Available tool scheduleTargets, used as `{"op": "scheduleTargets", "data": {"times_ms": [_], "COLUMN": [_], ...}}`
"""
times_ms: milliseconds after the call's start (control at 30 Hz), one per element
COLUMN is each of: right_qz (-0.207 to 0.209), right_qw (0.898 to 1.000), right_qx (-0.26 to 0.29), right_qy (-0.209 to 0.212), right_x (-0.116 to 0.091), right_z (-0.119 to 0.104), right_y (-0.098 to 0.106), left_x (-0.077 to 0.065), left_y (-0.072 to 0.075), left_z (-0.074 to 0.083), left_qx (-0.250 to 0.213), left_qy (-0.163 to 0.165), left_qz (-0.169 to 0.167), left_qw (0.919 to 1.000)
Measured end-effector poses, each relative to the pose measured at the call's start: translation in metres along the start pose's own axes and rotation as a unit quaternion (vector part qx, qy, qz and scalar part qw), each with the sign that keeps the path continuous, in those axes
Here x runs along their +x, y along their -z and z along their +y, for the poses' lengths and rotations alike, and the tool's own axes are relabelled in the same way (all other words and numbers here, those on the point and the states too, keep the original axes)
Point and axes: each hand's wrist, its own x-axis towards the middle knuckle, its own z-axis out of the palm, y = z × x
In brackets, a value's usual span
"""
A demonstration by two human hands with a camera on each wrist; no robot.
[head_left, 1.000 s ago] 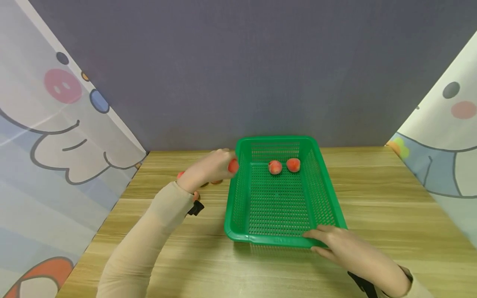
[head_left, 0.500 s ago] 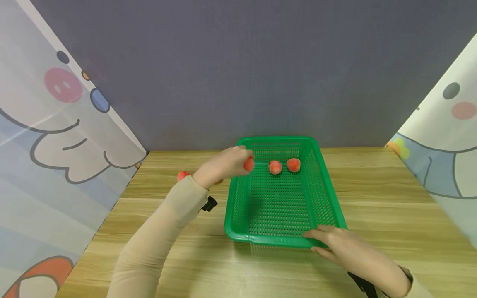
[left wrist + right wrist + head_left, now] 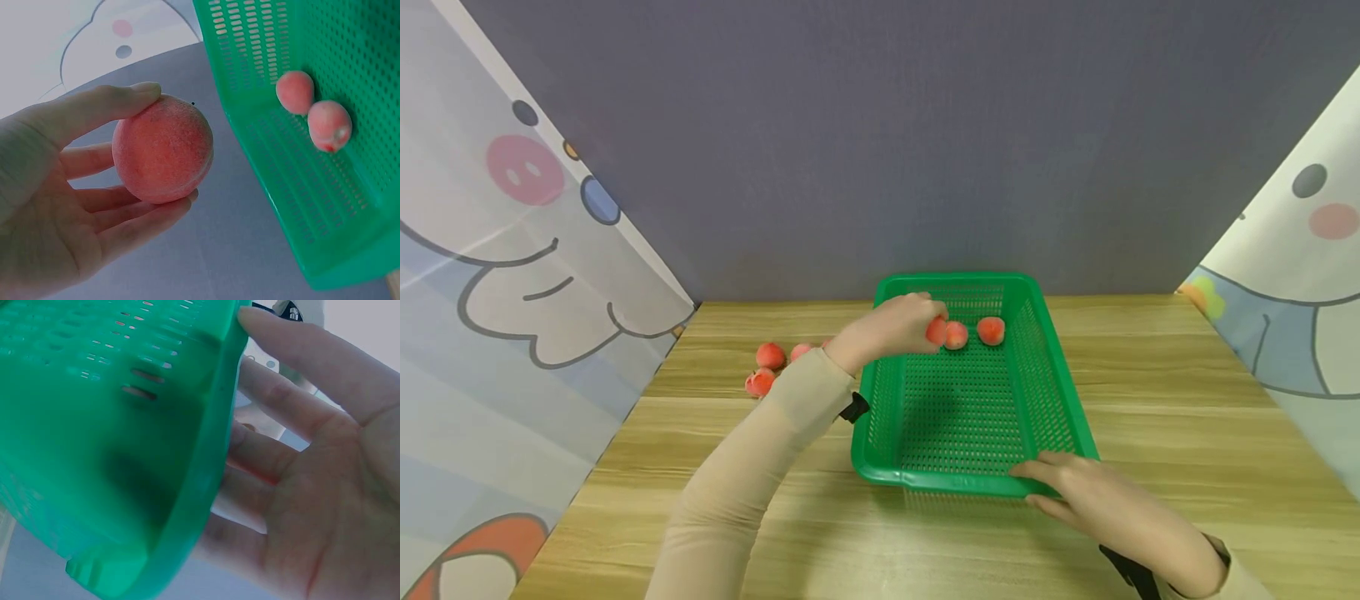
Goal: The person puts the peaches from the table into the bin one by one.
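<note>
A red-pink peach (image 3: 164, 150) is held in my left hand (image 3: 895, 327), thumb on one side and fingers round the other. That hand hangs over the back left part of a green plastic basket (image 3: 955, 483). Inside the basket, towards its back wall, lie two more peaches, the left peach (image 3: 956, 336) just beside the held one in the head view and the right peach (image 3: 991, 331) a little apart. My right hand (image 3: 1093, 500) grips the basket's front right rim (image 3: 209, 469), with the rim between thumb and fingers.
Several peaches (image 3: 771, 356) lie on the wooden table (image 3: 700, 433) left of the basket, partly hidden behind my left arm. A grey wall (image 3: 887, 150) rises at the table's back edge. Panels with cartoon animals (image 3: 490, 275) flank both sides.
My left hand has carried the peach rightwards, from the basket's left rim to over its inside. More peaches on the table now show behind the arm. My right hand has stayed at the rim.
</note>
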Motion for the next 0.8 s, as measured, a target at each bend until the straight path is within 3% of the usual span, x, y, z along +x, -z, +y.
{"op": "scheduleTargets", "data": {"times_ms": [333, 567, 800], "right_qz": [-0.002, -0.004, -0.009], "right_qw": [1.000, 1.000, 1.000], "right_qx": [-0.007, -0.012, -0.008], "right_qy": [-0.007, -0.011, -0.013], "right_x": [-0.001, -0.001, 0.000], "right_z": [0.000, -0.001, -0.001], "right_y": [0.001, 0.002, 0.001], "left_x": [0.022, 0.037, 0.050], "left_y": [-0.006, -0.016, -0.030], "left_z": [0.022, 0.030, 0.035], "left_qx": [-0.032, -0.037, -0.038], "left_qy": [-0.002, -0.021, -0.010], "left_qz": [-0.012, 0.011, 0.013], "left_qw": [0.9994, 0.9990, 0.9991]}}
